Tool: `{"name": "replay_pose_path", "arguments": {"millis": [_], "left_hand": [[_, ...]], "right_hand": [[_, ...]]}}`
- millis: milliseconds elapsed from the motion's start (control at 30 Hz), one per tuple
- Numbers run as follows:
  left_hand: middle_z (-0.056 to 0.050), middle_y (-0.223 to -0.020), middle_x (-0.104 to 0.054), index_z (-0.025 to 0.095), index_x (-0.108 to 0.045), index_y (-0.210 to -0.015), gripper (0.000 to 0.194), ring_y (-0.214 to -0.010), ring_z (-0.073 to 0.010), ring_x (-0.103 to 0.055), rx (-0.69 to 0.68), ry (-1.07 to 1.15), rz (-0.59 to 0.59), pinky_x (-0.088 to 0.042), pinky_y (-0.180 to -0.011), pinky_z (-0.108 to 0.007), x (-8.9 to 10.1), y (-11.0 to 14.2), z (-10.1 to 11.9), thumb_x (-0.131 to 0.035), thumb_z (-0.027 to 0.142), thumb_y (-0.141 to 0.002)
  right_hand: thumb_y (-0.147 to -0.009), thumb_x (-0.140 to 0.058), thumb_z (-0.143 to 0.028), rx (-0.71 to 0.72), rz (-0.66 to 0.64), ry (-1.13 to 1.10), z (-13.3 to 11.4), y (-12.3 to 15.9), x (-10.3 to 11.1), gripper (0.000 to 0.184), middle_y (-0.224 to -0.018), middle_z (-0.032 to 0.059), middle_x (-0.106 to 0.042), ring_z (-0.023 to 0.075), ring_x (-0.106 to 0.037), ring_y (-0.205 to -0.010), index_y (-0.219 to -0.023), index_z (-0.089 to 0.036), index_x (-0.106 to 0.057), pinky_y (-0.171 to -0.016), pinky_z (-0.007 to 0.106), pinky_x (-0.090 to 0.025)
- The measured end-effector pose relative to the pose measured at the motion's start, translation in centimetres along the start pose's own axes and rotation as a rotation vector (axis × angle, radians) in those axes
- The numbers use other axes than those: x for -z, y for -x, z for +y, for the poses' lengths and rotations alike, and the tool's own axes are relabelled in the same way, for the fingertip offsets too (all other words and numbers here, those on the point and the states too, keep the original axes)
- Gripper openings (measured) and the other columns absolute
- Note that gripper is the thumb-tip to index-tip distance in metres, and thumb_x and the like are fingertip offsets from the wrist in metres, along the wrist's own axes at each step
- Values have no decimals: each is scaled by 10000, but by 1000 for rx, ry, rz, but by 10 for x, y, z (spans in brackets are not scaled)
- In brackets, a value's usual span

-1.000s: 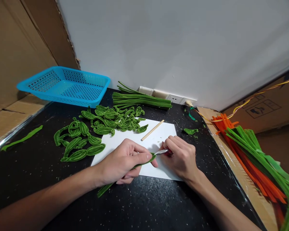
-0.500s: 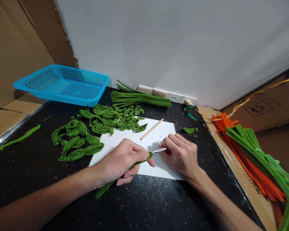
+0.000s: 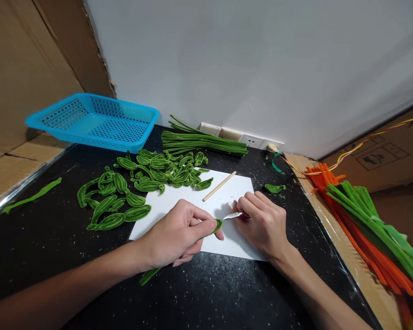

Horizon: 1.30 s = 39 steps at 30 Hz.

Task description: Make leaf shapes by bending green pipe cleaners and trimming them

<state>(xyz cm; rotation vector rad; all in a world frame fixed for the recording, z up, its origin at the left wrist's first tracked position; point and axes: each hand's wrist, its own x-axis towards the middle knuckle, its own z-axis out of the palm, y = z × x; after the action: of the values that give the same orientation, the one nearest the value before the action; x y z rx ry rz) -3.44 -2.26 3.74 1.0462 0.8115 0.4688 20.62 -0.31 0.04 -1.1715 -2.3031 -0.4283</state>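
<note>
My left hand (image 3: 182,233) is closed on a fuzzy green chenille stem (image 3: 149,276). Its tip pokes out past the thumb and forefinger, while the other end hangs below the palm. In my right hand (image 3: 261,220) is a pair of small scissors with slim metal blades (image 3: 232,215); the handle is mostly hidden by the fingers. The blade points rest at or very near the stem's tip. Both hands are over a white sheet of paper (image 3: 172,200). Beyond it lies a heap of green leaf-shaped chenille pieces (image 3: 158,174). A thin wooden stick (image 3: 219,186) lies on the paper.
A blue plastic basket (image 3: 99,133) stands back left. Long green stems (image 3: 203,143) lie by the wall sockets (image 3: 251,140). Orange stems (image 3: 358,238) and lighter green stems (image 3: 371,224) are on the right cardboard. One leaf piece (image 3: 275,188) and a green strip (image 3: 34,196) lie apart.
The whole view has shifted slightly. My hands keep nearly the same pose, the blades still at the stem's tip; less of the stem's lower part shows.
</note>
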Motion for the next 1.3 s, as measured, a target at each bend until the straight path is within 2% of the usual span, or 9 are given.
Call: {"name": "replay_pose_path", "arguments": {"millis": [433, 667, 933, 1067, 1300], "left_hand": [[69, -391, -449, 112, -751, -925, 367, -348, -51, -338, -82, -130, 2, -237, -395, -159, -1, 0, -2, -566, 408, -1037], [61, -379, -485, 114, -774, -995, 355, -310, -54, -335, -25, -111, 2, -230, -380, -170, -1, -1, -3, -573, 405, -1030], [62, -378, -471, 123, -771, -971, 373, -318, -56, -332, -6, -128, 2, -235, -389, -174, -2, 0, -2, -568, 430, -1030], [63, -381, -473, 128, -761, -940, 366, -325, -53, -341, -16, -137, -11, -248, -395, -165, -2, 0, -2, -562, 420, -1034], [74, -373, -448, 136, -721, -865, 349, -317, -54, -324, -17, -114, -18, -244, -378, -162, -1, 0, -2, -552, 392, -1032]], "right_hand": [[-792, -565, -12, 13, 7, -20, -3, 1, 0, 258, -630, -19, -492, 157, -410, -616, -683, -223, -465, -566, 326, -268], [-834, -579, -21, 39, 9, 19, -2, 1, 2, 268, -636, -15, -498, 162, -393, -621, -695, -222, -470, -571, 326, -276], [-911, -610, -71, 81, 46, 100, 0, 1, 4, 288, -643, -7, -533, 176, -385, -642, -700, -229, -492, -579, 332, -293], [-879, -597, -36, 91, 62, 125, 0, 1, 6, 299, -622, -11, -522, 173, -382, -643, -683, -226, -475, -577, 327, -287], [-813, -539, -11, 89, 16, 101, 0, 2, 9, 273, -591, -20, -500, 166, -377, -628, -649, -217, -472, -562, 320, -264]]}}
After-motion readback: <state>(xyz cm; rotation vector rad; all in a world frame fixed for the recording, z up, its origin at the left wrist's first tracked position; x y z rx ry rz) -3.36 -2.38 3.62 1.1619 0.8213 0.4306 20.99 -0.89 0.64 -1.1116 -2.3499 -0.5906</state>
